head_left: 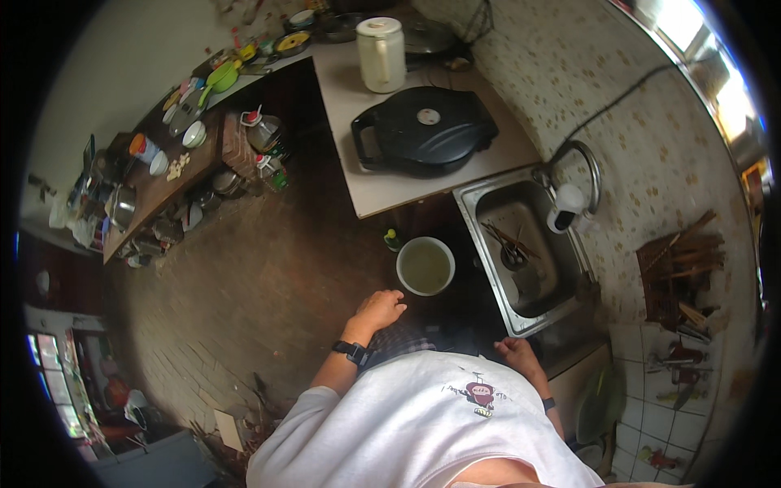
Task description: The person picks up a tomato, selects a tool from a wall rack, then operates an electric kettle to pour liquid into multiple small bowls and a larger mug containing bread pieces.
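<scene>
My left hand (379, 310) hangs in front of me with loosely bent fingers and no object visible in it. Just beyond its fingertips stands a round white bucket (426, 266) holding cloudy, pale greenish liquid. My right hand (517, 355) is by the near corner of the stainless-steel sink (506, 314), its fingers curled in; whether they touch or hold anything is unclear. In the sink basin lie chopsticks (518, 241) and a dark, rounded utensil (514, 259). A small green bottle with a yellow-green top (392, 240) stands beside the bucket.
A black electric griddle (427, 131) and a cream jug (381, 55) stand on the white counter (372, 198). The curved faucet (595, 177) rises behind the sink. Oil bottles (265, 134) stand by a brick support. Bowls (194, 134) sit on the wooden counter at left.
</scene>
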`<state>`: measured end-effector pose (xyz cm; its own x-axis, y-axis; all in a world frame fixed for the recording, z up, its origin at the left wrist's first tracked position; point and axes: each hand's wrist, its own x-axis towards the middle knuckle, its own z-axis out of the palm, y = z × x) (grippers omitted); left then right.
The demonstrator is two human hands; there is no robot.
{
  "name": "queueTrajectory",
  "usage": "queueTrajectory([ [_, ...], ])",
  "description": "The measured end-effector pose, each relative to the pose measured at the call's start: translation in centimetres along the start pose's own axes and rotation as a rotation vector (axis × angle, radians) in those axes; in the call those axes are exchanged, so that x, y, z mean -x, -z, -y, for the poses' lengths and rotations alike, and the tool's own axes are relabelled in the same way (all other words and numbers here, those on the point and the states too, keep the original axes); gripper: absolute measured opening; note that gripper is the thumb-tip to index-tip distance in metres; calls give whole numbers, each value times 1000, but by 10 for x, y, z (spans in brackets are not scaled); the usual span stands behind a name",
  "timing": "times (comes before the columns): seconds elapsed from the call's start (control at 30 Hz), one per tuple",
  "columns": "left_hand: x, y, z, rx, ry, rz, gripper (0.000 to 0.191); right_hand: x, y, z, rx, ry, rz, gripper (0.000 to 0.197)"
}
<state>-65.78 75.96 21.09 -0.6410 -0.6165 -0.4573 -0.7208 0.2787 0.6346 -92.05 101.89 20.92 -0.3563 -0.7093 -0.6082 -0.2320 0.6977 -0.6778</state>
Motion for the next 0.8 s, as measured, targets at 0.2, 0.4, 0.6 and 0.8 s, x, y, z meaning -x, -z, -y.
queueTrajectory([
  [0.2, 26, 42, 86, 71, 0, -111, 31, -37, -79, 60, 304, 78, 141, 29],
  [0.4, 86, 93, 172, 143, 152, -306, 31, -96, -155, 107, 692, 435, 286, 22],
  [0.6, 153, 93, 241, 230, 357, -459, 32, -122, -189, 195, 930, 385, 410, 24],
  [0.8, 183, 71, 291, 331, 390, -573, 30, -187, -220, 196, 1178, 186, 569, 34],
])
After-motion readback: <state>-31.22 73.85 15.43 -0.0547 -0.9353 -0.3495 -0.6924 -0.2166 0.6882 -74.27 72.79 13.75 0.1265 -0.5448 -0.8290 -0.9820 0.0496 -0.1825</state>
